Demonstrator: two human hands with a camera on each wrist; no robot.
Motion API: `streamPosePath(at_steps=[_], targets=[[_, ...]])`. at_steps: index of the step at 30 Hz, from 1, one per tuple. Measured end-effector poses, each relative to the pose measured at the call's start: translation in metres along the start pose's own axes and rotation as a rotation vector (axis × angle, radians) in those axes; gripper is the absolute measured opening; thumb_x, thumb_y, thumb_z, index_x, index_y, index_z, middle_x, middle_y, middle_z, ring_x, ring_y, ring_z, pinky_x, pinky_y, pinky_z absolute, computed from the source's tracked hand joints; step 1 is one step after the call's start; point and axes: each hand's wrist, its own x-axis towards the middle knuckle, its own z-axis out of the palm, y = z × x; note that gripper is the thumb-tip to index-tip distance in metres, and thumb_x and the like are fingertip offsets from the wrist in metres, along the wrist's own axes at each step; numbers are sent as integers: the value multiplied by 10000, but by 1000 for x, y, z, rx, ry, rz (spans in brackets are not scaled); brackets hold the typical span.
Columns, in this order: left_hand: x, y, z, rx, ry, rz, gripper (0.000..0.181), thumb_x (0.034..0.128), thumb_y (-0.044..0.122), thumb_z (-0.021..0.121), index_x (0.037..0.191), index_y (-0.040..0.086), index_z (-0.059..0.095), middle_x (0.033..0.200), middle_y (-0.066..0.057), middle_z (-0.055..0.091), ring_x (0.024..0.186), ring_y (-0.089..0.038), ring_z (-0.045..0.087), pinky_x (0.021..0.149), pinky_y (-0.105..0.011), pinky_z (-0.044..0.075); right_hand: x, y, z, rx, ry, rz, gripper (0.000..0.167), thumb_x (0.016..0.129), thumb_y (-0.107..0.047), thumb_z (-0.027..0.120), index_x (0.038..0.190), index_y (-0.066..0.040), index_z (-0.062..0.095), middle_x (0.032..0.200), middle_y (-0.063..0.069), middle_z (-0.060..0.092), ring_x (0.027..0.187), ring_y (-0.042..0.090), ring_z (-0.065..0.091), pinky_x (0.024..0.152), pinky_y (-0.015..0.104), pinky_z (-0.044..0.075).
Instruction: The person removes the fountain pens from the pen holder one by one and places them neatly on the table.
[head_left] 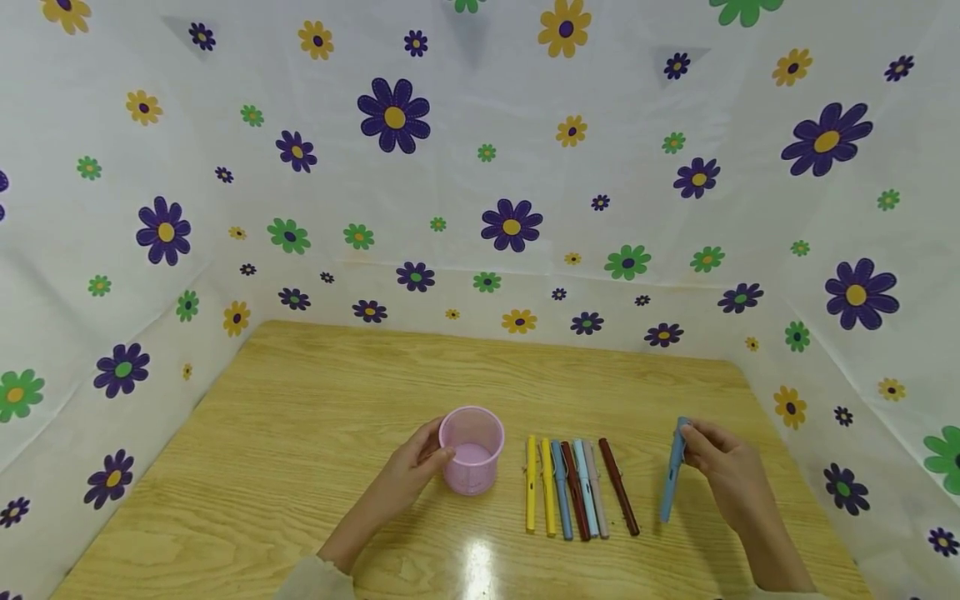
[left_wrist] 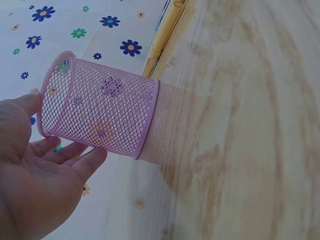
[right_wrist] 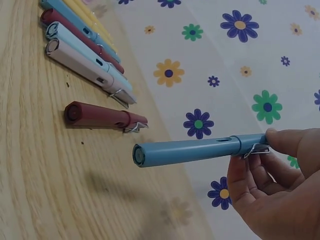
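A pink mesh pen holder (head_left: pixel 471 479) stands upright on the table, its mouth facing up. My left hand (head_left: pixel 405 473) holds it from the left side, thumb at the rim and fingers along the mesh wall (left_wrist: pixel 100 105). Off to the right, my right hand (head_left: pixel 726 467) pinches a blue pen (head_left: pixel 672 483) near its clip end, with the other end pointing down above the table. Between the hands lies a row of capped pens: yellow (head_left: pixel 531 492), blue, dark red (head_left: pixel 576 492), light blue and pale grey-pink (head_left: pixel 597 500). A second dark red pen (right_wrist: pixel 100 115) lies slightly apart, nearest the held one.
The wooden table (head_left: pixel 315 392) is walled at the back and both sides by white cloth (head_left: pixel 465 108) printed with purple, yellow and green flowers. A bright light reflection shows on the wood near the front.
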Motion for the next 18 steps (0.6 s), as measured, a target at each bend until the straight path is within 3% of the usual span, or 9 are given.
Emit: streamPosePath(at_steps=[7, 12, 18], targets=[[-1, 0, 0, 10, -1, 6, 577, 1079, 164, 575, 1543, -90, 344, 1487, -323, 478, 1395, -450, 463, 1154, -370, 427, 5, 9, 4, -71, -29, 21, 690, 1064, -416, 576, 1489, 111, 440, 1158, -47, 659, 966, 48, 667, 865, 138, 540], [-2, 1, -1, 11, -11, 8, 585, 1082, 175, 571, 1548, -88, 335, 1490, -329, 470, 1398, -459, 456, 1158, -389, 423, 4, 13, 7, -103, -46, 27, 701, 1074, -431, 547, 1503, 109, 420, 1221, 8, 623, 989, 46, 658, 885, 126, 524], [-1, 2, -1, 11, -17, 8, 579, 1084, 170, 566, 1547, -88, 334, 1505, -326, 456, 1411, -453, 442, 1162, -387, 414, 4, 16, 11, -142, -41, 67, 715, 1062, -463, 556, 1514, 76, 428, 1278, 61, 613, 1001, 48, 650, 928, 194, 540]])
